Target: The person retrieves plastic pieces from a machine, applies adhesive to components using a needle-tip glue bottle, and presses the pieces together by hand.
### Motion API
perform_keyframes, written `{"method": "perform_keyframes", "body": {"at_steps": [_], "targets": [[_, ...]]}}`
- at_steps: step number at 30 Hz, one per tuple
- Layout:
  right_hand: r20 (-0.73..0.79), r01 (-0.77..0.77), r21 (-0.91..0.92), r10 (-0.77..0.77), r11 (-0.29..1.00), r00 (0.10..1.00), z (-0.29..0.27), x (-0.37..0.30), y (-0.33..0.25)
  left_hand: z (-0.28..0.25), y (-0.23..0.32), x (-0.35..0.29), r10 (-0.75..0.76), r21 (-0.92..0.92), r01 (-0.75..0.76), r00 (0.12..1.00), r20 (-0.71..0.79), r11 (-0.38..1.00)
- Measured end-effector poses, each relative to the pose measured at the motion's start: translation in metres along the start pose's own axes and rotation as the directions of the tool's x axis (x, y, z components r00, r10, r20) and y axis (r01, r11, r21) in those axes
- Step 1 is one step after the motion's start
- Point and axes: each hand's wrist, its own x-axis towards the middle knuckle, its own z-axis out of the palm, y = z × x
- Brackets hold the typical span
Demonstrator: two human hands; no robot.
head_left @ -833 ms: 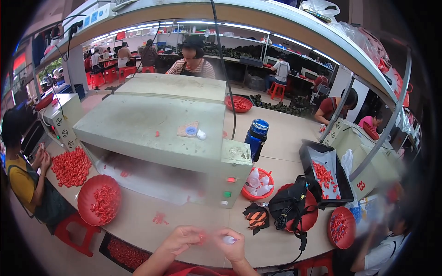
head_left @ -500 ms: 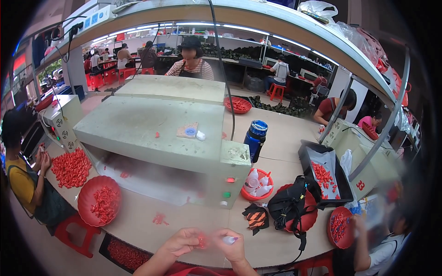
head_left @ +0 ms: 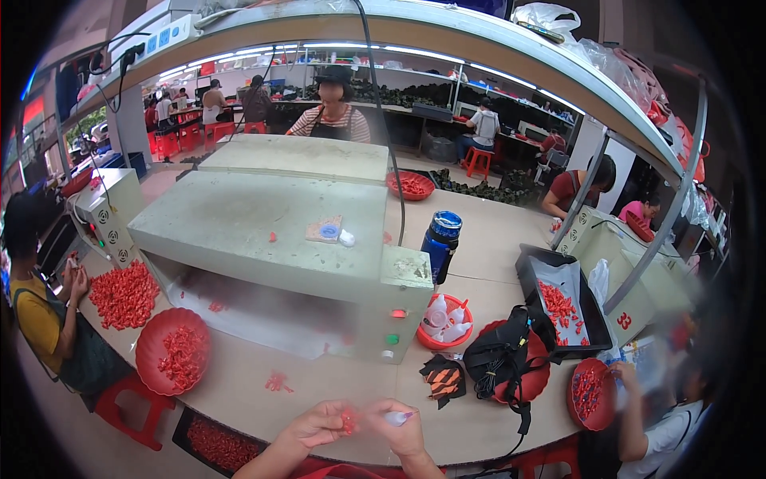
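Over the front edge of the table, my left hand (head_left: 317,423) pinches a small red piece (head_left: 348,422) between thumb and fingers; haze blurs its shape. Close beside it, my right hand (head_left: 404,435) is closed round a small whitish squeeze bottle (head_left: 396,417) with a purplish end. The two hands almost meet at the red piece. Just beyond them a few loose red pieces (head_left: 277,382) lie on the table (head_left: 239,407). To the left stands a red bowl (head_left: 146,351) partly filled with similar pieces.
A pale oven-like machine (head_left: 263,211) spans the table ahead. On the right are a red basket (head_left: 431,342) of squeeze bottles, a blue bottle (head_left: 441,243), a black bag (head_left: 501,351) and a black tray (head_left: 533,291). Co-workers sit at left (head_left: 40,319) and right (head_left: 662,435).
My hands stay nearly in place, and the red piece has shifted slightly in my left fingers. At the right, the co-worker's hand has moved a little up beside the red bowl.
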Motion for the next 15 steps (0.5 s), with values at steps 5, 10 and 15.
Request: {"method": "perform_keyframes", "body": {"at_steps": [5, 10, 15], "targets": [[-0.011, 0.001, -0.028, -0.002, 1.000, 1.000, 0.000, 0.001, -0.002, -0.009, -0.004, 0.001, 0.013, -0.052, -0.013, 1.000, -0.002, 0.999], [0.002, 0.054, -0.089, -0.054, 0.995, 0.999, 0.000, 0.002, -0.002, -0.015, -0.009, 0.001, 0.006, -0.142, -0.003, 1.000, 0.020, 0.990], [-0.006, 0.068, -0.077, -0.069, 0.995, 0.998, -0.002, 0.002, -0.001, -0.003, -0.008, 0.001, -0.017, -0.181, 0.020, 1.000, 0.020, 0.983]]}}
